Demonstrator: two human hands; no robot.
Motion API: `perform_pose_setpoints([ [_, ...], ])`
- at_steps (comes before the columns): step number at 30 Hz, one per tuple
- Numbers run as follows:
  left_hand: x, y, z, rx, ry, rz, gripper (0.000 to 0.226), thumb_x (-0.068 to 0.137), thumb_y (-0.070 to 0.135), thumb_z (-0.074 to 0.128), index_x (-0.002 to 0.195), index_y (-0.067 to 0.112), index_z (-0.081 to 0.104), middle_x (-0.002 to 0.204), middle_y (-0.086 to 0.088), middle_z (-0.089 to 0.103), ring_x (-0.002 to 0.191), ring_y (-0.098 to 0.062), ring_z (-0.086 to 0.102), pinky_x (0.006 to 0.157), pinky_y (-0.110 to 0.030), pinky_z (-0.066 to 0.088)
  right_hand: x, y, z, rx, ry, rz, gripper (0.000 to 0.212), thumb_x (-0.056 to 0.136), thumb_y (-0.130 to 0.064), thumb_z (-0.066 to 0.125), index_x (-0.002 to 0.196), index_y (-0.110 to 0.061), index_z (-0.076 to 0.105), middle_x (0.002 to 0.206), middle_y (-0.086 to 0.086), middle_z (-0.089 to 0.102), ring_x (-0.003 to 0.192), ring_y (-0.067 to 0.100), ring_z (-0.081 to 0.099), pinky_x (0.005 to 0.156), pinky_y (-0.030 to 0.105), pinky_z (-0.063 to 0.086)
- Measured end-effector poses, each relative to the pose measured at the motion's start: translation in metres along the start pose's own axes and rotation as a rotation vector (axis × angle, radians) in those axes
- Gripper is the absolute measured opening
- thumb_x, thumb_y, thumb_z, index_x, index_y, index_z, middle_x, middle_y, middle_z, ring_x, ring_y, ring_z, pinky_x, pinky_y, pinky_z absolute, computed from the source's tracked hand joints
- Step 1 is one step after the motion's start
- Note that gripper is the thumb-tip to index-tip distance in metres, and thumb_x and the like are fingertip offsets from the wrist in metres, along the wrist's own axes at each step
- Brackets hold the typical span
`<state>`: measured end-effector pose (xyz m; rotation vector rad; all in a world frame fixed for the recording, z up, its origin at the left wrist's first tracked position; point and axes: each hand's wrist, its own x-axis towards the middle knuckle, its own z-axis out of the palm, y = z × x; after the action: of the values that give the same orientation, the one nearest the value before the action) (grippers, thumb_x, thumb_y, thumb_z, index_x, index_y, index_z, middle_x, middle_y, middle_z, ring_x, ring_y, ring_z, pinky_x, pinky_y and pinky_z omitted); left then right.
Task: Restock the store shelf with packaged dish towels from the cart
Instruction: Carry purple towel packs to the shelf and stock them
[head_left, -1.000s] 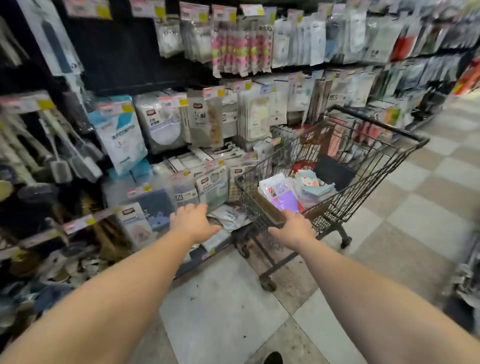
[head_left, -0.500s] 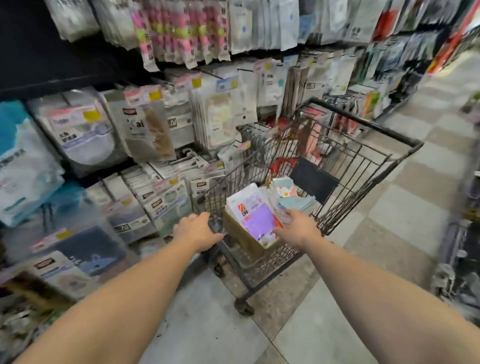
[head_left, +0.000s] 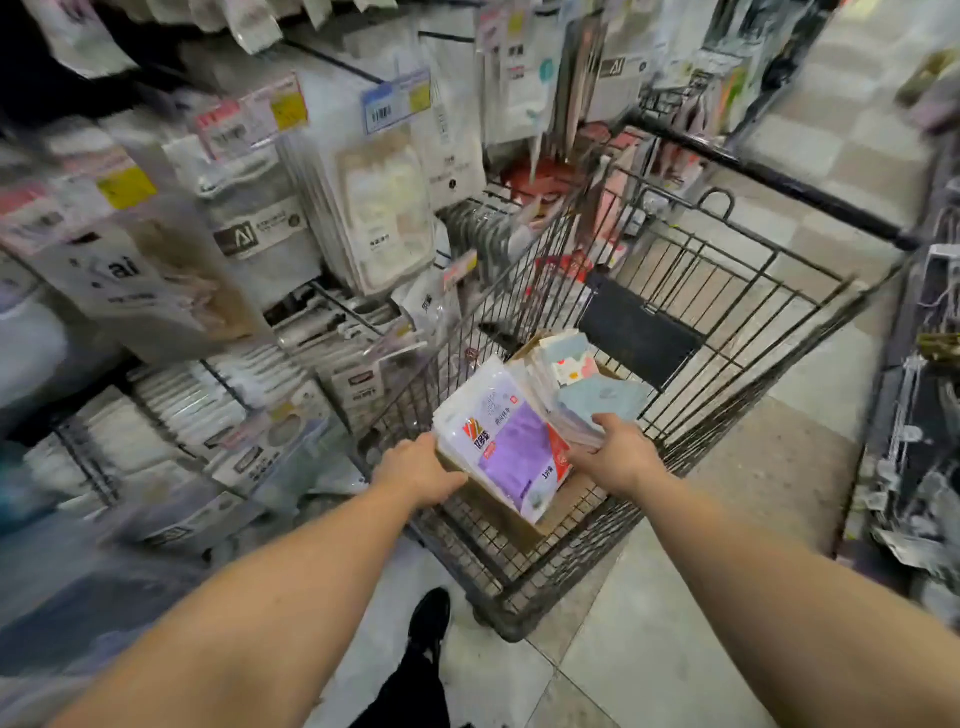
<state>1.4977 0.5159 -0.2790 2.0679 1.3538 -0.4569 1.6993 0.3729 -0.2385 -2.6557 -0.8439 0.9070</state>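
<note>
Since half a second before, we had closed in on the shelf (head_left: 218, 291) and wire cart (head_left: 727, 332); open tiled floor (head_left: 649, 623) lay to its right. Purple towel packs (head_left: 511, 447) stood in a cardboard box (head_left: 566, 506) inside. Our left hand (head_left: 415, 470) gripped the stack's left edge; right hand (head_left: 615, 452) clasped its right.

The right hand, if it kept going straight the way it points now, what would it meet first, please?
The right hand already touches the stack of towel packages in the cart. Going straight on, it would probably push into the light blue packs just beyond, though depth is hard to judge.
</note>
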Motion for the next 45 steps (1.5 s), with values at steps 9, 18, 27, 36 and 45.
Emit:
perform_pose_setpoints([
  [9,0.077,-0.005,0.019,-0.159,-0.224,-0.028,0.067,0.08,0.052,0.073,0.134,0.02,0.05,0.131,-0.009,0.061,0.12,-0.029,0.058,0.1,-0.036,0.047,0.062,-0.021,0.046,0.074,-0.122,0.116,0.069,0.086,-0.025,0.071,0.146,-0.021,0.038,0.128,0.011,0.06,0.107,0.028,0.062,0.094,0.041,0.054],
  [18,0.115,-0.009,0.062,-0.235,-0.265,-0.118,0.063,0.082,0.048,0.075,0.133,0.016,0.055,0.13,-0.007,0.063,0.116,-0.028,0.061,0.097,-0.035,0.049,0.124,0.01,0.094,-0.027,-0.247,0.159,0.075,0.085,-0.037,0.071,0.149,-0.018,0.036,0.138,0.013,0.056,0.121,0.035,0.056,0.103,0.046,0.047],
  [27,0.14,0.009,0.104,-0.542,-0.136,-0.33,0.058,0.086,0.033,0.075,0.136,0.01,0.055,0.126,-0.005,0.065,0.11,-0.02,0.062,0.098,-0.03,0.049,0.203,0.034,0.131,0.003,-0.314,0.097,0.073,0.089,-0.034,0.069,0.15,-0.014,0.034,0.15,0.011,0.045,0.135,0.032,0.044,0.111,0.043,0.038],
  [36,0.158,0.006,0.134,-0.706,0.026,-0.447,0.05,0.087,0.031,0.073,0.131,0.013,0.057,0.086,0.005,0.064,0.085,-0.013,0.063,0.091,-0.035,0.053,0.27,0.024,0.16,0.174,-0.226,0.068,0.065,0.082,-0.017,0.07,0.14,-0.014,0.041,0.134,0.01,0.057,0.12,0.031,0.058,0.106,0.041,0.044],
  [45,0.164,0.015,0.134,-0.744,0.074,-0.49,0.038,0.083,0.033,0.077,0.112,0.013,0.063,0.087,0.007,0.063,0.085,-0.013,0.064,0.086,-0.033,0.054,0.275,0.03,0.142,-0.099,-0.143,0.015,0.064,0.092,-0.037,0.064,0.143,-0.008,0.04,0.14,0.024,0.045,0.132,0.039,0.041,0.11,0.041,0.032],
])
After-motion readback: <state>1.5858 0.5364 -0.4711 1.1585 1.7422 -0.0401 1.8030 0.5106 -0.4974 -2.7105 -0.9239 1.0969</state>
